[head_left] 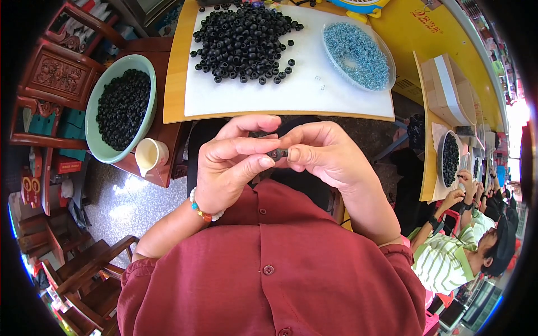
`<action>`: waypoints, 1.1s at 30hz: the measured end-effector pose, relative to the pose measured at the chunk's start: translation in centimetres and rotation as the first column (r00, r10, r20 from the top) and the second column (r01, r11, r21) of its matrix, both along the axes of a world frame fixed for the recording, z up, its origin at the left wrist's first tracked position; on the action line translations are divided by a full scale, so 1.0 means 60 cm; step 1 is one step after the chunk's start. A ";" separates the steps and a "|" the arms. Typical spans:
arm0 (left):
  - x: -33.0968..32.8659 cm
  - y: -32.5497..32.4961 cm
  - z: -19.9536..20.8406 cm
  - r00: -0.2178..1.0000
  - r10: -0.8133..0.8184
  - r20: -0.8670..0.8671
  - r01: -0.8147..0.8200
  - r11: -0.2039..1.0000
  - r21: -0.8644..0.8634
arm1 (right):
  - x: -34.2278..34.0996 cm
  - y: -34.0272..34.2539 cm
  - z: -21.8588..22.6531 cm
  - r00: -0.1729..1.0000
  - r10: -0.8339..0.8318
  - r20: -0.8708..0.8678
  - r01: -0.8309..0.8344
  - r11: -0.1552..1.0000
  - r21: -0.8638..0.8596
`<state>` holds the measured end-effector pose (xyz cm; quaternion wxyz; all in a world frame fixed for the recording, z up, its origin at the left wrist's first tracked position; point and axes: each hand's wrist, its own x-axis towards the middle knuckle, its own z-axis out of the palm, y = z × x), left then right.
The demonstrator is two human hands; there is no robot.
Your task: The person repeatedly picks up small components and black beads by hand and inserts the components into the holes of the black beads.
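Between my two hands, just in front of the table edge, is a small dark bead with a hole. My left hand pinches it between thumb and forefinger, its other fingers loosely curved. From the other side, the thumb and forefinger of my right hand close on the bead's right end; the remaining right fingers are tucked behind. Any thread or smaller piece at the fingertips is too small to make out. A large heap of black beads lies on the white board beyond my hands.
At the right of the board stands a clear round dish of small light-blue pieces. To my left are a pale green basin of black beads and a cream cup. A person works at another table on the right.
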<state>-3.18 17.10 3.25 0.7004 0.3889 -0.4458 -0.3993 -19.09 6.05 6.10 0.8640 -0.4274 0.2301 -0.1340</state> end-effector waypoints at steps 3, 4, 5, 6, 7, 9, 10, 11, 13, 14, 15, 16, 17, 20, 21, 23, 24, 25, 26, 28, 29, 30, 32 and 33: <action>0.004 -0.004 -0.008 0.991 -0.121 -0.050 0.118 0.992 -0.043 | 0.001 0.004 -0.014 0.991 0.027 0.133 -0.060 0.966 0.250; 0.004 -0.005 -0.011 0.987 -0.149 -0.057 0.145 0.987 -0.067 | 0.000 0.004 -0.014 0.991 0.028 0.134 -0.061 0.966 0.251; 0.005 -0.004 -0.009 0.987 -0.148 -0.056 0.144 0.987 -0.067 | -0.001 0.002 -0.014 0.989 0.055 0.139 -0.088 0.965 0.247; 0.004 -0.003 -0.006 0.983 -0.172 -0.068 0.168 0.984 -0.060 | -0.002 0.001 -0.015 0.987 0.079 0.142 -0.112 0.963 0.243; 0.004 -0.003 -0.004 0.977 -0.196 -0.080 0.192 0.980 -0.053 | -0.002 0.000 -0.016 0.987 0.077 0.142 -0.110 0.964 0.244; 0.005 -0.006 -0.005 0.980 -0.197 -0.035 0.194 0.978 -0.071 | 0.000 0.001 -0.018 0.987 0.099 0.128 -0.124 0.970 0.207; 0.005 -0.006 -0.005 0.981 -0.195 0.011 0.196 0.977 -0.090 | 0.000 0.003 -0.020 0.987 0.098 0.128 -0.123 0.971 0.204; 0.004 -0.005 -0.006 0.980 -0.197 0.014 0.198 0.976 -0.093 | -0.001 0.006 -0.023 0.991 0.076 0.114 -0.100 0.970 0.223; 0.005 -0.005 -0.013 0.984 -0.176 -0.009 0.175 0.982 -0.066 | 0.003 0.009 -0.030 0.994 0.048 0.095 -0.072 0.961 0.266; 0.010 -0.005 -0.015 0.984 -0.177 -0.004 0.177 0.982 -0.071 | 0.006 0.011 -0.031 0.995 0.041 0.089 -0.066 0.954 0.292; 0.016 -0.002 -0.016 0.983 -0.184 -0.019 0.183 0.982 -0.044 | 0.007 0.014 -0.031 0.994 0.043 0.105 -0.074 0.946 0.316; 0.019 0.000 -0.017 0.981 -0.190 -0.033 0.190 0.982 -0.017 | 0.010 0.016 -0.030 0.993 0.039 0.108 -0.071 0.947 0.312; 0.019 0.001 -0.017 0.978 -0.191 -0.087 0.191 0.982 -0.015 | 0.013 0.016 -0.028 0.993 0.065 0.102 -0.097 0.929 0.356; 0.023 0.001 -0.013 0.976 -0.215 0.021 0.216 0.972 -0.090 | 0.013 0.018 -0.046 0.983 0.097 0.154 -0.151 0.910 0.387; 0.021 0.003 -0.011 0.975 -0.222 0.023 0.223 0.971 -0.089 | 0.015 0.019 -0.050 0.974 0.118 0.192 -0.187 0.900 0.393; 0.022 0.006 -0.003 0.974 -0.222 0.043 0.226 0.970 -0.092 | 0.019 0.025 -0.044 0.961 0.128 0.244 -0.221 0.887 0.406; 0.026 0.004 0.000 0.973 -0.224 0.060 0.229 0.969 -0.094 | 0.023 0.027 -0.042 0.962 0.122 0.245 -0.216 0.889 0.405; 0.033 0.002 0.002 0.975 -0.209 0.081 0.215 0.973 -0.087 | 0.026 0.028 -0.041 0.971 0.094 0.220 -0.176 0.903 0.392; 0.039 -0.002 0.003 0.973 -0.215 0.081 0.222 0.971 -0.088 | 0.030 0.027 -0.039 0.979 0.064 0.195 -0.136 0.915 0.379; 0.049 -0.005 0.006 0.994 -0.083 0.072 0.081 0.996 0.022 | 0.040 0.014 -0.038 0.984 0.055 0.169 -0.106 0.946 0.308; 0.054 0.000 0.008 0.999 -0.029 0.045 0.025 0.996 0.089 | 0.045 0.006 -0.039 0.998 0.050 0.049 -0.056 0.990 0.126; 0.072 -0.001 0.002 0.982 0.062 0.180 -0.084 0.989 0.118 | 0.048 -0.004 -0.041 0.997 0.014 -0.074 -0.019 0.998 -0.067; 0.122 0.008 -0.002 0.936 0.319 0.148 -0.349 0.892 0.287 | 0.038 -0.027 -0.063 0.952 -0.183 -0.247 0.042 0.874 -0.484; 0.159 0.008 -0.011 0.859 0.443 0.256 -0.494 0.847 0.194 | 0.027 -0.047 -0.088 0.917 -0.358 -0.174 0.117 0.661 -0.742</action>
